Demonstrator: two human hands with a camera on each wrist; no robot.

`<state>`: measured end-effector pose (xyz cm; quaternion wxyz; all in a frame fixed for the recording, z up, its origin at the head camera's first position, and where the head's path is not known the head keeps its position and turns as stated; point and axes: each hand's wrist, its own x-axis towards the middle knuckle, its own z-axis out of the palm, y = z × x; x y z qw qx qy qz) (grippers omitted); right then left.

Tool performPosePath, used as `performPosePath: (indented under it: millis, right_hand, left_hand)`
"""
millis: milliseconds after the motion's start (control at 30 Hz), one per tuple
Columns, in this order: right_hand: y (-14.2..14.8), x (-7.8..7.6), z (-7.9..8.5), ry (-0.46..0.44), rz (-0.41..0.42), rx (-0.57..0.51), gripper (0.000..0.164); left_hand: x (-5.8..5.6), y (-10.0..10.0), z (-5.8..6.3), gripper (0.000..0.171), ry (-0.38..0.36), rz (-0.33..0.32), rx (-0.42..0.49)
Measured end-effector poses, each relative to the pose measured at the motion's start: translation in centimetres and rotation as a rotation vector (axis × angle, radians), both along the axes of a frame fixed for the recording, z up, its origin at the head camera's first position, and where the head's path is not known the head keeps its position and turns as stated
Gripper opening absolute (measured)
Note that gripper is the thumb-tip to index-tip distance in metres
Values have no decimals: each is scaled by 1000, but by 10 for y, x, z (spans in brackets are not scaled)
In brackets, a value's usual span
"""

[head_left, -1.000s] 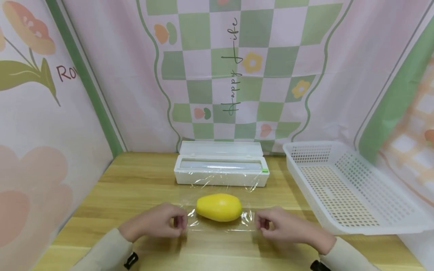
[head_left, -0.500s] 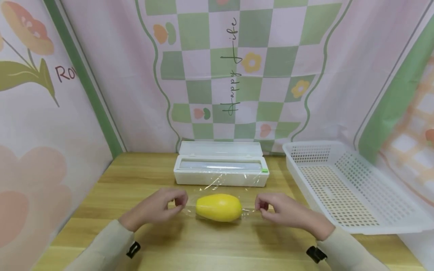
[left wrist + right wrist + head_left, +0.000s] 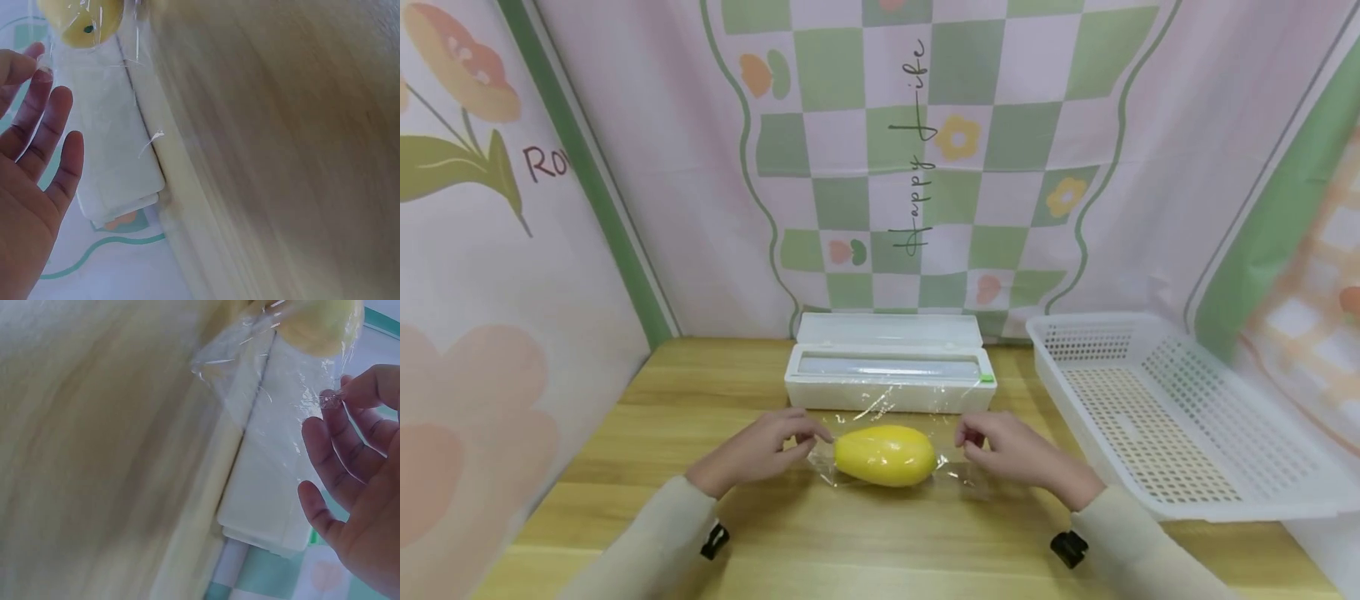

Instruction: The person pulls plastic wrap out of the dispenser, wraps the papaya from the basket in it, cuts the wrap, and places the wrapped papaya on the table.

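A smooth yellow papaya [image 3: 886, 456] lies sideways on the table, with clear cling film [image 3: 219, 362] drawn over it. My left hand [image 3: 767, 448] is by the fruit's left end, thumb and forefinger pinching the film; the other fingers are spread in the left wrist view. On the opposite side, my right hand [image 3: 1026, 454] pinches a gathered bit of film between thumb and fingertips, clearest in the right wrist view. Loose film hangs beside both ends of the papaya. Behind it stands the white cling film dispenser [image 3: 891, 397], lid raised and roll visible inside.
A white perforated basket [image 3: 1285, 507] stands at the right of the wooden table [image 3: 880, 550]. Patterned curtains [image 3: 902, 150] hang behind and at both sides. A small green piece [image 3: 987, 378] sits at the dispenser's right end.
Both hands have lifted the film's near edge and moved away from me, and lately inward towards the papaya. The film now lies over the fruit, which has shifted very slightly.
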<state>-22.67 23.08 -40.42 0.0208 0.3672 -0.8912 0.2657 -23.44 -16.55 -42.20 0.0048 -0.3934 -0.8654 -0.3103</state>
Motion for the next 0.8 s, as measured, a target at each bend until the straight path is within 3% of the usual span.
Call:
performPosePath:
  millis: [200, 333, 500, 667, 800]
  right_hand:
    - [-2, -4, -10, -33, -21, -14, 14]
    - [-3, -5, -14, -53, -24, -32, 13]
    - [-5, -5, -17, -70, -21, -49, 13]
    - [-6, -6, -19, -77, -21, -53, 13]
    - [-5, -5, -17, -100, -28, -50, 13]
  left_hand:
    - [0, 4, -6, 20, 6, 26, -7]
    - [3, 9, -9, 21, 71, 61, -21]
    - [6, 19, -7, 15, 260, 69, 11]
    - [11, 33, -2, 18, 490, -10, -5]
    - [17, 43, 0, 31, 542, -79, -74]
